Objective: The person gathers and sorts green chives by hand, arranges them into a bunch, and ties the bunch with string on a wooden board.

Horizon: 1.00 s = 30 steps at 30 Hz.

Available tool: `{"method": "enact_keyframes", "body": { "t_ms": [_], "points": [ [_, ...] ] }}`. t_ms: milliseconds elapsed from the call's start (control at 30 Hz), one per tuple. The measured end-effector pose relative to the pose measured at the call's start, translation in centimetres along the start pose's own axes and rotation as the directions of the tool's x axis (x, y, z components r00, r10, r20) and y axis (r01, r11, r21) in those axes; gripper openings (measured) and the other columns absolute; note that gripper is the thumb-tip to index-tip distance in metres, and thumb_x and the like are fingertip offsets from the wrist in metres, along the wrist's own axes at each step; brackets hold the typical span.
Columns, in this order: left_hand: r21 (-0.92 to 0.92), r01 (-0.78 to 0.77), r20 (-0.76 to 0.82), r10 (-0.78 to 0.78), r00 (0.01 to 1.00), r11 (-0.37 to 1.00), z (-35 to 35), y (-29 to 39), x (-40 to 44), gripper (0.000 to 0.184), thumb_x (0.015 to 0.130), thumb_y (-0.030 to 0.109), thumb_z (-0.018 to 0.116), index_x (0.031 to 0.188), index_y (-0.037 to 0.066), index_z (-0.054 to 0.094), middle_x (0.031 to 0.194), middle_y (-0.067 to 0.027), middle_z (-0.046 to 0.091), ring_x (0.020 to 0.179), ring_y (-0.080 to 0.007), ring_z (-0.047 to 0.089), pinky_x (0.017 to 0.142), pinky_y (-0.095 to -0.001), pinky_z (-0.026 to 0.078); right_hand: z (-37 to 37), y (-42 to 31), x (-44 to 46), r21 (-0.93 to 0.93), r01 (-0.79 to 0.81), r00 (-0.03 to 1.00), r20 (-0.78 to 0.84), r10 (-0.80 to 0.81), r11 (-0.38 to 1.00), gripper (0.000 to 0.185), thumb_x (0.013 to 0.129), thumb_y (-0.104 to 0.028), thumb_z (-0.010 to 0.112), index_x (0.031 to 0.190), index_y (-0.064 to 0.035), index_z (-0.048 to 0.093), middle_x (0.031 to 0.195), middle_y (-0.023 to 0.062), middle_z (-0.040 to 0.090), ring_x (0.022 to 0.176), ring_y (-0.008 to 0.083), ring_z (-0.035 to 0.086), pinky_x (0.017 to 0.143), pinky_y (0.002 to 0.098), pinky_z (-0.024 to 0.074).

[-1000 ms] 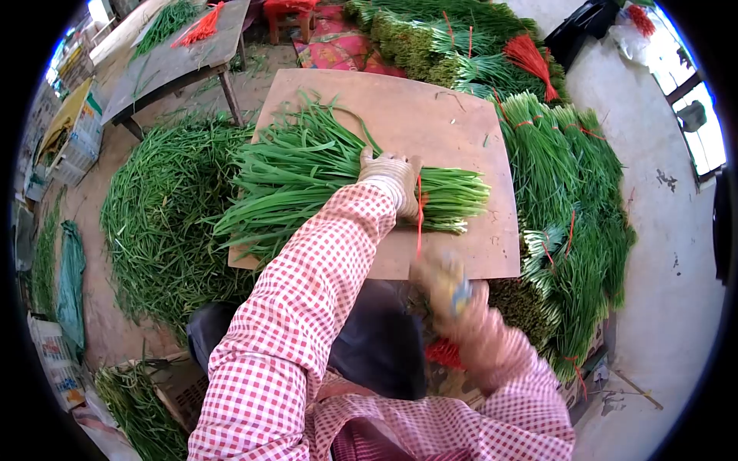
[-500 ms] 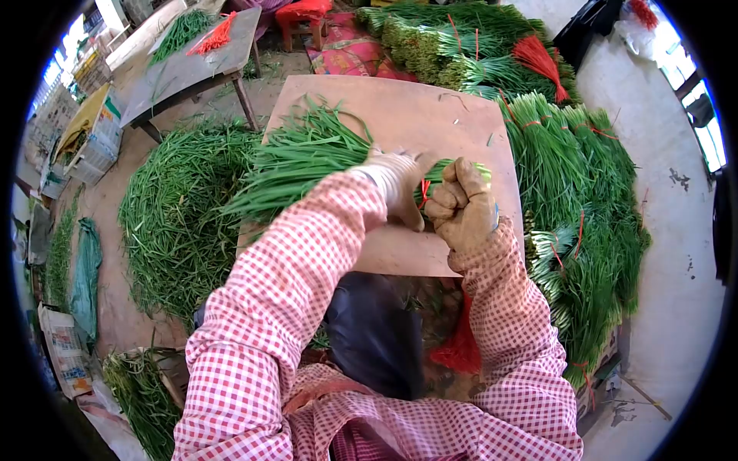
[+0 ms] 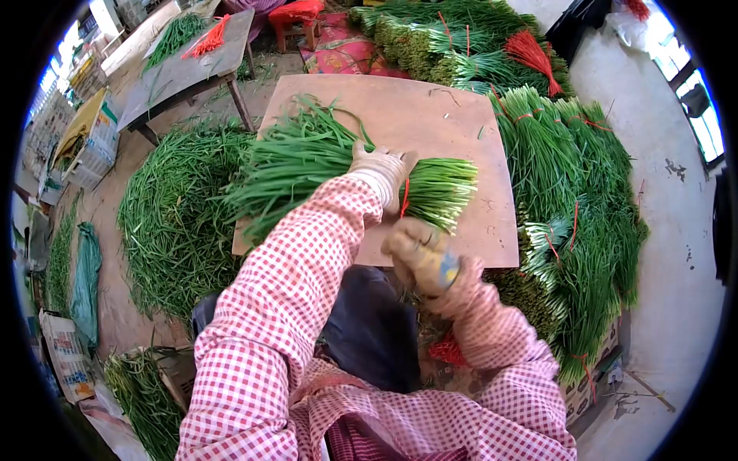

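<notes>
A bunch of long green stalks (image 3: 296, 165) lies across the brown board (image 3: 415, 100), with leafy tips to the left and pale cut ends to the right. My gloved left hand (image 3: 382, 175) presses on the bunch and wraps over it near the cut ends. A red tie (image 3: 405, 197) crosses the bunch just right of that hand. My gloved right hand (image 3: 420, 252) is closed at the board's front edge, below the tie. Its fingers are curled, and whether they pinch the end of the tie is hidden.
Loose greens (image 3: 181, 223) are heaped left of the board. Tied bunches (image 3: 592, 230) are stacked at the right, and more lie behind with red ties (image 3: 532, 58) on them. A low table (image 3: 184, 73) stands at the back left, near a red stool (image 3: 298, 15).
My right hand came up beside the bunch, then moved down and left to the board's front edge. The red tie, first hanging long, now sits close round the bunch. My left hand stays on the bunch.
</notes>
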State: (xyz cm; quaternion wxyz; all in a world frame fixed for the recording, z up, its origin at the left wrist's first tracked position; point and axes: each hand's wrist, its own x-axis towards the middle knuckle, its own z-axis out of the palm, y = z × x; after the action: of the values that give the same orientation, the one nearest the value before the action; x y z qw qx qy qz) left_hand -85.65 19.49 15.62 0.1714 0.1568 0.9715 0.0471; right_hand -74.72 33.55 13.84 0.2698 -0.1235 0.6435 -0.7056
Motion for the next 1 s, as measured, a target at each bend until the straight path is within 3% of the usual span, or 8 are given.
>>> {"method": "enact_keyframes", "body": {
  "t_ms": [133,400,533,767,833,867,933,1000],
  "points": [
    [0.3,-0.206,0.138,0.171,0.975,0.931,-3.6,0.1,-3.2,0.069,0.061,0.042,0.079,0.121,0.013,0.059,0.124,-0.0119,0.058,0.122,-0.0296,0.049,0.108,-0.0576,0.022,-0.8,-8.7,0.5,0.121,0.121,0.989,0.076,-0.13,0.985,0.031,0.095,-0.031,0.051,0.085,-0.0023,0.058,0.061,0.0061,0.057,0.05,0.0111,0.051,0.047,0.0247,0.0426],
    [0.247,-0.301,0.099,0.285,0.953,0.921,-0.8,-0.9,-3.2,0.099,0.055,0.049,0.082,0.139,0.024,0.037,0.138,-0.0055,0.041,0.137,-0.0283,0.029,0.109,-0.0621,0.016,-8.7,-1.8,6.1,-0.113,-0.04,0.929,-0.369,-0.004,0.993,0.035,0.092,-0.035,0.06,0.098,-0.0008,0.063,0.079,0.0081,0.066,0.069,0.0153,0.063,0.065,0.0285,0.0532],
    [0.307,-0.331,0.138,0.303,0.943,0.892,-1.4,-0.9,-3.3,0.101,0.053,0.049,0.083,0.14,0.025,0.036,0.139,-0.0054,0.041,0.137,-0.0284,0.029,0.109,-0.0614,0.015,-9.3,-0.6,6.0,-0.43,-0.109,0.994,-0.056,0.094,0.896,0.055,0.084,-0.041,0.07,0.121,-0.0026,0.057,0.103,0.0096,0.067,0.095,0.019,0.063,0.084,0.0327,0.05],
    [-0.058,-0.164,-0.676,0.083,0.733,0.985,5.2,-0.8,-10.7,0.077,0.067,0.023,0.078,0.132,0.012,0.039,0.142,-0.0174,0.035,0.132,-0.0326,0.035,0.111,-0.0505,0.023,-8.6,-1.1,5.6,-0.349,-0.393,0.916,-0.071,0.394,0.851,0.06,0.08,-0.039,0.075,0.124,-0.0035,0.054,0.107,0.0106,0.066,0.091,0.0195,0.065,0.077,0.0359,0.0554],
    [-0.641,-0.453,-0.699,-0.227,0.678,0.62,10.5,0.1,-11.5,0.067,0.07,0.016,0.075,0.126,0.003,0.04,0.132,-0.0211,0.043,0.123,-0.0267,0.043,0.106,-0.0405,0.034,-8.8,-0.9,5.9,-0.366,-0.411,0.908,-0.08,0.411,0.835,0.059,0.08,-0.039,0.074,0.123,-0.0036,0.054,0.107,0.0109,0.066,0.09,0.02,0.066,0.076,0.0365,0.0558],
    [-0.794,-0.199,-0.477,-0.385,0.79,0.574,9.6,2.0,-13.2,0.075,0.068,0.019,0.08,0.128,-0.001,0.038,0.127,-0.0194,0.047,0.117,-0.0274,0.047,0.1,-0.0382,0.039,-8.7,-0.9,6.0,-0.344,-0.423,0.902,-0.071,0.426,0.839,0.059,0.08,-0.039,0.074,0.123,-0.0036,0.054,0.106,0.011,0.066,0.09,0.0203,0.066,0.076,0.0368,0.0559],
    [-0.983,-0.162,-0.108,-0.434,0.894,-0.089,10.7,4.1,-11.9,0.084,0.067,0.03,0.085,0.129,-0.002,0.038,0.127,-0.017,0.049,0.117,-0.0242,0.047,0.1,-0.0377,0.038,-8.4,-1.0,6.0,-0.269,-0.454,0.887,-0.047,0.46,0.849,0.058,0.08,-0.039,0.074,0.122,-0.0036,0.055,0.105,0.0113,0.066,0.089,0.0208,0.066,0.075,0.0374,0.0562],
    [-0.986,-0.131,-0.078,-0.411,0.908,-0.103,9.3,4.9,-10.9,0.088,0.067,0.036,0.084,0.131,-0.001,0.037,0.125,-0.0152,0.05,0.116,-0.0232,0.047,0.099,-0.037,0.038,-8.2,-0.9,5.8,-0.152,-0.49,0.87,-0.018,0.493,0.858,0.057,0.08,-0.039,0.074,0.121,-0.0037,0.056,0.105,0.0116,0.067,0.088,0.0213,0.067,0.075,0.038,0.0566]
  ]
}}
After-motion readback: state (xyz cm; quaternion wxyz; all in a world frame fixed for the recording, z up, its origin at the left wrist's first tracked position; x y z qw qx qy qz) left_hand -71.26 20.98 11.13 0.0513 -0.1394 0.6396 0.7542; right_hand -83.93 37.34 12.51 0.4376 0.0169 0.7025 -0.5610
